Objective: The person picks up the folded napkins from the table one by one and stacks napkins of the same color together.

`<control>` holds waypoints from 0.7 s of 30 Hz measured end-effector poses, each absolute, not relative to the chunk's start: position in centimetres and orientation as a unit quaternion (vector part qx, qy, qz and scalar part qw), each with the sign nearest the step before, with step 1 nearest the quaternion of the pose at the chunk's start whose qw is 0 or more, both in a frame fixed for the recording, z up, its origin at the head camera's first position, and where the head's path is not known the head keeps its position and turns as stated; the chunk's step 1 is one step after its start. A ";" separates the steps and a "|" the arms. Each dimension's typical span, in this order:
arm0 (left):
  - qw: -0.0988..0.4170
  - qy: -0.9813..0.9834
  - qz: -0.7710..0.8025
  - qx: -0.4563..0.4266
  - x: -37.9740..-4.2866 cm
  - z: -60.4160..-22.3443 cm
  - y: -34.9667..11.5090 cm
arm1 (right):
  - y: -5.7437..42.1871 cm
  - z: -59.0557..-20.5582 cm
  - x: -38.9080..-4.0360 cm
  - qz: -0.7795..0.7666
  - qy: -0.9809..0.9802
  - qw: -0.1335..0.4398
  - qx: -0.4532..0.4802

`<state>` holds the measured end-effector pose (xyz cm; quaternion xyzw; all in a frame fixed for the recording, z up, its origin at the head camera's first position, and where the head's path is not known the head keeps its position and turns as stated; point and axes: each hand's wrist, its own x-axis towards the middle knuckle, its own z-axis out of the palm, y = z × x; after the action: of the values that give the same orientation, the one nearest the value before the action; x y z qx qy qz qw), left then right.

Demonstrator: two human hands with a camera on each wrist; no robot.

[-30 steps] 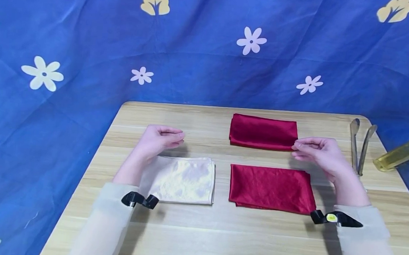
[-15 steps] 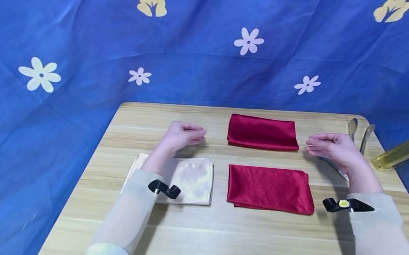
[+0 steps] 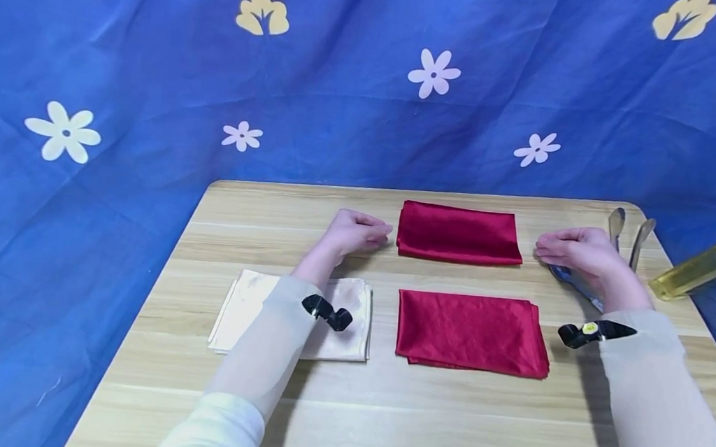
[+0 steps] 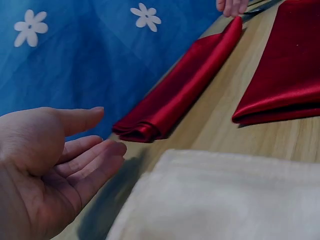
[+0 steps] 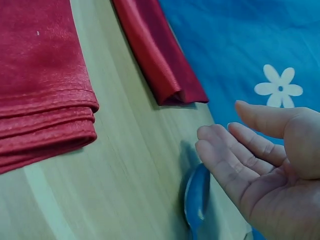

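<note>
At the back of the table lies a folded dark red satin cloth. Just off its left end hovers my left hand, fingers loosely bent, thumb apart from them, holding nothing. My right hand hangs a little to the right of the same cloth, also with nothing in it, as the right wrist view of the palm confirms. Nearer to me a second folded red cloth lies flat. Left of it is a folded white satin cloth, partly hidden under my left forearm.
Beneath my right hand lies a spoon, its bowl looking blue. Metal tongs lie at the right rear, partly behind that hand. A bottle of yellow liquid leans at the table's right edge. A blue flowered curtain hangs behind.
My left hand has moved right and slightly away from me, from behind the white cloth to the rear red cloth's left end. My right hand has shifted right, off that cloth's right corner.
</note>
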<state>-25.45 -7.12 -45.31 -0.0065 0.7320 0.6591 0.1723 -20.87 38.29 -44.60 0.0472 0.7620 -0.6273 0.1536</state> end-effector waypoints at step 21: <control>0.203 0.702 0.678 -0.083 -26.0 -45.8 -3.9 | 34.8 -46.2 -23.0 -0.598 0.783 0.147 0.084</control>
<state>-26.01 -3.90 -45.76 -0.0834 0.7016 0.6778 0.2034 -22.98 34.85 -46.17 0.0844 0.7833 -0.5980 0.1473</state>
